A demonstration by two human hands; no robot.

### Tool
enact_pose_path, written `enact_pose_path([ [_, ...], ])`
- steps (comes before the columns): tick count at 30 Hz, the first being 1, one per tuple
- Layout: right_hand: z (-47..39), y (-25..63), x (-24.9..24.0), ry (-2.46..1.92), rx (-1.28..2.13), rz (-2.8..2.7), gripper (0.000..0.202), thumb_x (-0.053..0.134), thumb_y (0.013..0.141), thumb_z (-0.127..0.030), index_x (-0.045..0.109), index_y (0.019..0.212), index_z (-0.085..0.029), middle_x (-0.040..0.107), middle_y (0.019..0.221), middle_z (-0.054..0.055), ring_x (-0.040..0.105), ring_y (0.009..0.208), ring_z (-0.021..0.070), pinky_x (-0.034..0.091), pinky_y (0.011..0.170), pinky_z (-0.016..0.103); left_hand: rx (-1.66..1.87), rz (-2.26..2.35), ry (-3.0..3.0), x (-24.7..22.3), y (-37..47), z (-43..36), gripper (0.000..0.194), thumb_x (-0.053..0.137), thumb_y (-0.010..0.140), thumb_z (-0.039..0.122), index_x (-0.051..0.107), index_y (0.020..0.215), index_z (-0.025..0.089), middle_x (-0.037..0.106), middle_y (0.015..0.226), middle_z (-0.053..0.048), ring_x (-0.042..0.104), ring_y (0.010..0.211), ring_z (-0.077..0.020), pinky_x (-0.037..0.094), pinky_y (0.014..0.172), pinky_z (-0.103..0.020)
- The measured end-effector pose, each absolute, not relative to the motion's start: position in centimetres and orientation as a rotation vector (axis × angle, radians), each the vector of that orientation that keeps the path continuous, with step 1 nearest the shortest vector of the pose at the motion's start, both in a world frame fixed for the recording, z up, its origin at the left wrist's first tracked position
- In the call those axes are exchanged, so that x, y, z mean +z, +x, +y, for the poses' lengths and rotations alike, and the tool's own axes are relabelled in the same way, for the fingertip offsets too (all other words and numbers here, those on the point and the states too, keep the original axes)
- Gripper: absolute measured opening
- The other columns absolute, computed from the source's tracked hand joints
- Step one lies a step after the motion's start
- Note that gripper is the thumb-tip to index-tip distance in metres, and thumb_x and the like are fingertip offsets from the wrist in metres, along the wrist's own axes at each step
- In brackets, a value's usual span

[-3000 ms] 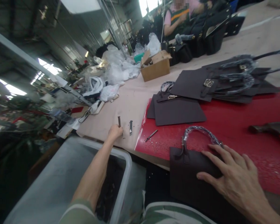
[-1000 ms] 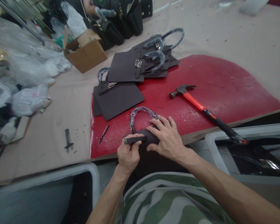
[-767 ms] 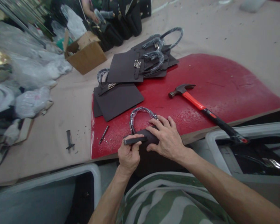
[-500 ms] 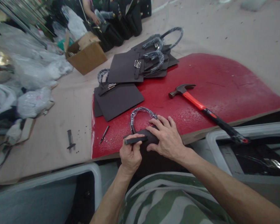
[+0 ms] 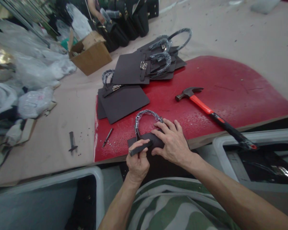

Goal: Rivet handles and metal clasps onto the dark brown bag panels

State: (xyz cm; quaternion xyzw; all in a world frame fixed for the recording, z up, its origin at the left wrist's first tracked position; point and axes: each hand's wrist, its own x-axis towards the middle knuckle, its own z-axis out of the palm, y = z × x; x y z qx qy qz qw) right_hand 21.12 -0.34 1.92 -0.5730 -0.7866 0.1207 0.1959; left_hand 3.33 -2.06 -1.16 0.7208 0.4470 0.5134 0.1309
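A dark leather bag panel [image 5: 147,137] lies at the near edge of the red mat. Its arched handle [image 5: 147,112] is wrapped in clear plastic. My left hand [image 5: 138,161] pinches a short dark strap [image 5: 140,148] between thumb and fingers, its end extending over the panel. My right hand [image 5: 171,139] rests on the panel's right part with fingers spread, fingertips near the handle's right base. Both palms and the underside of the panel are hidden.
A claw hammer [image 5: 206,110] lies to the right, its handle overhanging the edge. Stacked bag panels [image 5: 124,102] are behind. At left are a small metal punch [image 5: 107,137] and a dark tool [image 5: 72,142]. Bins [image 5: 99,182] flank me. A cardboard box [image 5: 91,57] stands farther back.
My left hand has shifted slightly right and down, and the strap now tilts more, uncovering more of the panel's left part. My right hand keeps its place on the panel.
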Motion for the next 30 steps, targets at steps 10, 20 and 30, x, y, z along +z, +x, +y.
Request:
enact_pose_path([
  [10, -0.3, 21.3, 1.8, -1.593, 0.331, -2.213, 0.067, 0.085, 0.070, -0.055, 0.063, 0.125, -0.026, 0.055, 0.144, 0.009, 0.037, 0.139, 0.0394, 0.022, 0.115, 0.067, 1.363, 1.281, 2.225, -0.6, 3.4, -0.7, 0.011, 0.051, 0.100, 0.019, 0.057, 0.109, 0.017, 0.070, 0.097, -0.006, 0.071, 0.092, -0.0171, 0.058, 0.085, -0.029],
  [20, -0.5, 22.0, 2.2, -1.464, 0.393, -2.145, 0.060, 0.079, 0.077, -0.045, 0.062, 0.130, -0.023, 0.053, 0.144, 0.011, 0.040, 0.137, 0.0367, 0.027, 0.115, 0.063, 1.328, 1.185, 2.295, -0.5, 4.2, 0.1, 0.013, 0.044, 0.101, 0.021, 0.055, 0.106, 0.018, 0.069, 0.093, -0.007, 0.070, 0.086, -0.0177, 0.057, 0.081, -0.029],
  [30, 0.6, 35.6, 3.8, -2.112, -0.113, -1.969, 0.030, 0.054, 0.091, -0.040, 0.065, 0.104, -0.015, 0.061, 0.102, 0.020, 0.059, 0.090, 0.0336, 0.046, 0.073, 0.043, 1.329, 1.175, 2.213, -0.8, 4.2, 0.4, 0.014, 0.044, 0.098, 0.021, 0.056, 0.105, 0.019, 0.067, 0.089, -0.007, 0.068, 0.082, -0.0179, 0.057, 0.078, -0.029],
])
